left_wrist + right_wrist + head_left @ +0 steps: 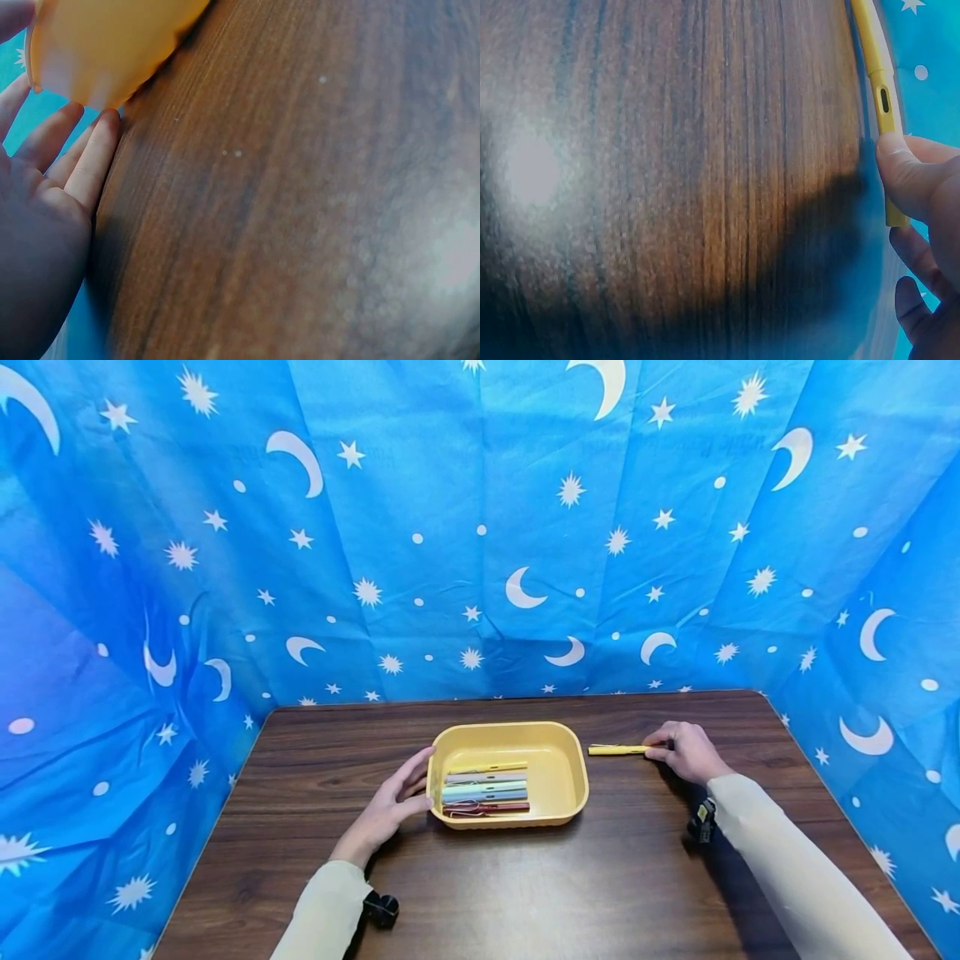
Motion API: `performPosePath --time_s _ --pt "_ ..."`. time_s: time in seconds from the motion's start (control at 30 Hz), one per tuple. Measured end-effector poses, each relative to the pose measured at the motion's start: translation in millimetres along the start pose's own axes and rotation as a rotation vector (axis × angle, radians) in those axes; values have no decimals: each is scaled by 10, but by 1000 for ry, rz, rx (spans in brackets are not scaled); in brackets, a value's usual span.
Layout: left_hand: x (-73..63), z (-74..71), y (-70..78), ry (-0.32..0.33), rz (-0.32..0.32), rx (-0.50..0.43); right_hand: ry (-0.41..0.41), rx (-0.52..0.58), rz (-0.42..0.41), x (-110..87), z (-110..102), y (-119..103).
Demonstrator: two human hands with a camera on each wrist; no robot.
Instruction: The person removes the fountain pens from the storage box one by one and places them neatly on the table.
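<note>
A yellow rectangular tray (557, 781) stands on the wooden table. My left hand (384, 812) touches its left side, fingers and thumb spread along the wall; the left wrist view shows the extended fingers (96, 154) against the tray. Inside the tray, toward its left, several pens lie side by side, among them a yellow pen (491, 768), a light blue pen (491, 796) and a dark red pen (495, 808). To the right of the tray, my right hand (692, 752) pinches another yellow pen (618, 750) near one end. This pen points left, toward the tray's rim.
The dark brown wooden table (502, 893) extends around the tray. Blue cloth (442, 568) printed with white moons and stars rises behind the table and along both sides. Each wrist carries a small black device, such as the right wrist camera (702, 820).
</note>
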State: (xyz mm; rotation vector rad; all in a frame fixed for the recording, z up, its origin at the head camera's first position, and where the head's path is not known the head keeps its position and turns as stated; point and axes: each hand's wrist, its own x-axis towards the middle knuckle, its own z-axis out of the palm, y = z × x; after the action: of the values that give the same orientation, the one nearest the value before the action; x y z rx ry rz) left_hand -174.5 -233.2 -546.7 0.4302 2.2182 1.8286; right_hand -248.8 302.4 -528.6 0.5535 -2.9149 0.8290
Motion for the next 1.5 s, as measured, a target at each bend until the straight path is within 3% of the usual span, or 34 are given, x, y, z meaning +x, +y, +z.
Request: performPosePath --time_s 0.5,1.13,1.5 --pt "20 4 5 15 -20 14 -9 2 48 55 46 -13" --pt "4 -9 -9 -12 22 6 -26 -8 49 78 62 -46" --pt "11 -6 -10 1 13 14 -59 -17 55 75 37 -61"
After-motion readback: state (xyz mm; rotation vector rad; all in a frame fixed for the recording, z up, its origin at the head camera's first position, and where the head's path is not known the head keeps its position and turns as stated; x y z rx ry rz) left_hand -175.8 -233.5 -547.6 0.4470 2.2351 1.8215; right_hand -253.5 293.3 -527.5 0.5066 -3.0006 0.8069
